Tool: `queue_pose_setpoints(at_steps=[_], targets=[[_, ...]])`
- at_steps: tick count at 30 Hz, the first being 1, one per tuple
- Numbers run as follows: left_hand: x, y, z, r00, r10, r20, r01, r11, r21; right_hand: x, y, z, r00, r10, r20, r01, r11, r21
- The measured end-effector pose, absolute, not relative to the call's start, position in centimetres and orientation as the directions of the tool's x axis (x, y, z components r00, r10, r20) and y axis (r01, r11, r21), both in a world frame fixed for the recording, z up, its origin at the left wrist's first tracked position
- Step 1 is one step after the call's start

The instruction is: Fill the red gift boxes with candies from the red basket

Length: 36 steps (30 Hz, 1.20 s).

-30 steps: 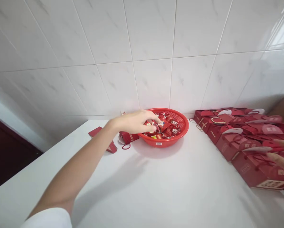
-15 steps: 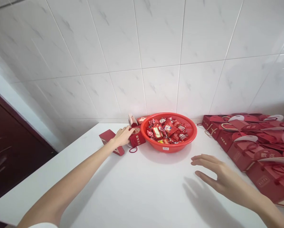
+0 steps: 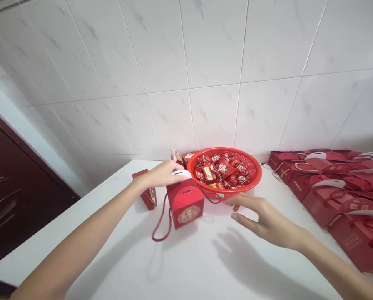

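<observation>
My left hand (image 3: 166, 173) grips a red gift box (image 3: 186, 204) by its top, near a white slotted flap. The box is tilted towards me, its rounded slotted flap and gold emblem in sight, and red cord handles hang from both sides. Behind it stands a red plastic basket (image 3: 257, 183) holding several red-wrapped candies (image 3: 225, 170). My right hand (image 3: 261, 216) hovers over the white table just in front of the basket, fingers apart and holding nothing. Another red box (image 3: 149, 198) stands to the left, partly behind my left wrist.
Several closed red gift boxes (image 3: 324, 204) with cord handles are packed in rows along the right. More red boxes (image 3: 188, 157) sit between the basket and the tiled wall (image 3: 214, 116). The white table (image 3: 186, 266) ends at a slanting left edge.
My left hand has lifted the red gift box from beside the basket and brought it nearer to me. My right hand has moved left towards it, still open.
</observation>
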<state>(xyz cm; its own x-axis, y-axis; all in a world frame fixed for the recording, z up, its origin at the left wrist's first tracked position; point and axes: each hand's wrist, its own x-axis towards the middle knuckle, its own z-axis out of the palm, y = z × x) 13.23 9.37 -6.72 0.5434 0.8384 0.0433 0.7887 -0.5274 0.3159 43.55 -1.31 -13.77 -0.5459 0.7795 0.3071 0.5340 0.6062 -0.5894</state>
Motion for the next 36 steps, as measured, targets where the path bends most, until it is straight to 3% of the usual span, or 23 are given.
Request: queue_pose_setpoints(at_steps=[4, 7, 12, 20, 24, 28, 36], targets=[[16.3, 7.2, -7.9, 0.727, 0.686, 0.007, 0.626, -0.667, 0.403, 40.3, 0.2, -13.0, -0.589, 0.732, 0.343, 0.415, 0.638, -0.649], [18.0, 6.2, -9.3, 0.779, 0.625, 0.056, 0.539, -0.712, 0.449, 39.1, 0.9, -12.8, -0.695, 0.671, 0.259, 0.414, 0.667, -0.620], [19.0, 6.3, -11.8, 0.758, 0.636, 0.148, 0.497, -0.709, 0.500, 38.9, 1.5, -13.3, -0.775, 0.628, 0.060, 0.506, 0.675, -0.537], [19.3, 7.0, -15.1, 0.694, 0.708, 0.131, 0.446, -0.566, 0.694, 39.1, 1.3, -13.4, -0.745, 0.667, -0.030, 0.592, 0.640, -0.490], [19.5, 6.9, -15.2, 0.701, 0.705, 0.113, 0.469, -0.573, 0.672, 38.8, 1.6, -13.4, -0.697, 0.711, -0.087, 0.676, 0.612, -0.412], [19.5, 6.7, -15.0, 0.712, 0.696, 0.094, 0.539, -0.627, 0.563, 38.3, 1.4, -13.2, -0.667, 0.735, -0.122, 0.728, 0.609, -0.315], [19.7, 6.3, -14.7, 0.755, 0.655, 0.030, 0.569, -0.678, 0.465, 37.6, -0.2, -13.6, -0.578, 0.812, -0.080, 0.816, 0.576, -0.055]])
